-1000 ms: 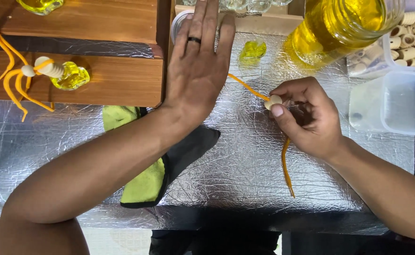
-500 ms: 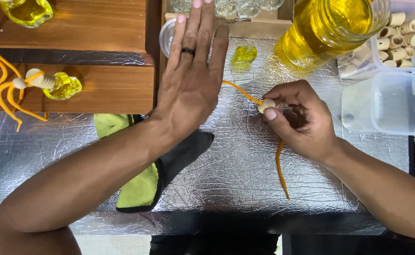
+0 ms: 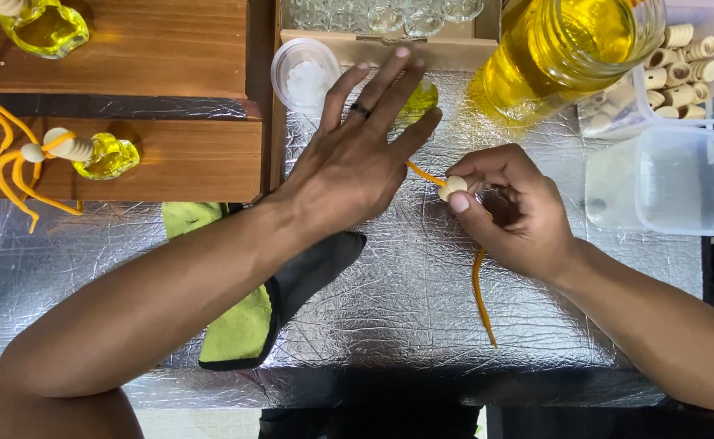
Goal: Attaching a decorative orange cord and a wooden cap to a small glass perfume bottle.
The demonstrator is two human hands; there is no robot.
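In the head view, a wooden bead (image 3: 453, 187) on an orange cord (image 3: 479, 297) is pinched in the right hand (image 3: 511, 215), its grip closed, above the foil-covered bench (image 3: 422, 309). The left hand (image 3: 357, 158) is spread open, holding nothing, reaching toward a small yellow bottle (image 3: 419, 101). The bead is best kept pinched firmly and the cord taut.

A single head-worn camera looks steeply down, close over the foil-covered table (image 3: 422, 325).
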